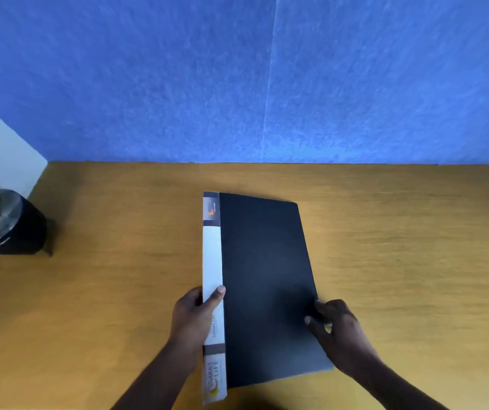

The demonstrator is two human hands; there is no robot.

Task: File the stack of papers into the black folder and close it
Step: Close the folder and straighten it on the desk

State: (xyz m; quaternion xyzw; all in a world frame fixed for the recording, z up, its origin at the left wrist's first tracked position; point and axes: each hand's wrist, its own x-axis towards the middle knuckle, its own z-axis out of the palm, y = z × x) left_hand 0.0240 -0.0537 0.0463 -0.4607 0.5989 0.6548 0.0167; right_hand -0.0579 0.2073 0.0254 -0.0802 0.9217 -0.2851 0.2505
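A black folder [264, 279] with a white labelled spine lies shut in the middle of the wooden desk [104, 291], its front cover facing up. My left hand [193, 315] grips the spine near its lower half, thumb on top. My right hand [338, 329] holds the folder's right edge near the lower corner, fingers on the cover. No loose papers are in view; whether any are inside the folder is hidden.
A small plant in a black pot [3, 223] stands at the desk's far left edge. A blue felt wall [267, 78] rises right behind the desk's back edge.
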